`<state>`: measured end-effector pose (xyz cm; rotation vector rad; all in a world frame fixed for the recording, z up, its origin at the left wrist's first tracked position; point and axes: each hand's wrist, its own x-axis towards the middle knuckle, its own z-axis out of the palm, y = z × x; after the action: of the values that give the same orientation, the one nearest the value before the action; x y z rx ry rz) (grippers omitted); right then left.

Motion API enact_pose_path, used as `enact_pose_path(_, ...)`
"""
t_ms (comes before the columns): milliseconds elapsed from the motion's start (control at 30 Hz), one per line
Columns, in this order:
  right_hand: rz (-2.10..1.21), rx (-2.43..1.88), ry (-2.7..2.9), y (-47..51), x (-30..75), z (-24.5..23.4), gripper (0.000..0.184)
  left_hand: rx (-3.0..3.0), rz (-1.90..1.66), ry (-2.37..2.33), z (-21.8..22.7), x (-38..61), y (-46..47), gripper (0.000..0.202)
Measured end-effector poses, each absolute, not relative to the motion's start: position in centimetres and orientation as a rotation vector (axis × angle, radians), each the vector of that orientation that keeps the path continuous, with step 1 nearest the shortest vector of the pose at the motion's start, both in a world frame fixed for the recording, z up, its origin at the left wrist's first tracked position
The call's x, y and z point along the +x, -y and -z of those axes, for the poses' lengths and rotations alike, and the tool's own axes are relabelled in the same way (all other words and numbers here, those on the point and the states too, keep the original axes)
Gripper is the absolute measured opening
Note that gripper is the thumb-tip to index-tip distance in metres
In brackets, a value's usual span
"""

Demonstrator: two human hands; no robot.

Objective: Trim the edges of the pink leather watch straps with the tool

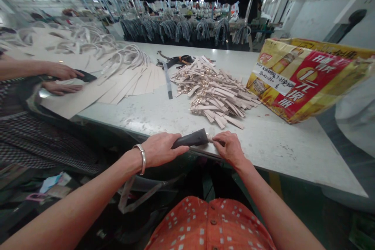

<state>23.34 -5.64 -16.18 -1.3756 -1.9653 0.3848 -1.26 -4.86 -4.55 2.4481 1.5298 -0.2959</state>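
My left hand (160, 149), with a silver bangle on the wrist, is closed around a dark grey tool (191, 138) that lies at the near edge of the white table (164, 115). At the tool's tip my right hand (230, 147) pinches a small pale strap piece (210, 137), mostly hidden by the fingers. Just beyond both hands lies a heap of beige strap pieces with metal buckles (215, 93).
A yellow and red cardboard box (307, 78) stands at the right. Flat beige leather strips (131, 82) and a metal ruler (167, 80) lie to the left. Another person's hands (60, 78) work at the far left. Curved straps and dark bundles fill the back.
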Motion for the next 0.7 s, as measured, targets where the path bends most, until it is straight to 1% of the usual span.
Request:
enact_pose_path(200,-0.410,-1.352,2.057,5.7,23.7,15.2,0.022,2.527,0.305,-1.505,3.9,-0.5,5.3,0.057)
enact_pose_path(333,-0.530,-1.363,2.064,5.3,24.2,14.9,0.029,2.644,0.372,-1.498,3.6,0.4,5.5,0.056)
enact_pose_path(533,-0.655,-1.388,1.972,4.8,25.0,15.4,0.050,2.802,0.426,-1.420,3.4,2.4,5.9,0.049)
enact_pose_path(633,-0.726,-1.368,1.929,4.9,25.3,15.7,0.066,2.807,0.438,-1.431,3.5,2.8,6.1,0.049)
enact_pose_path(700,-0.761,-1.356,1.909,5.0,25.5,15.7,0.073,2.787,0.455,-1.450,3.5,2.7,6.1,0.050)
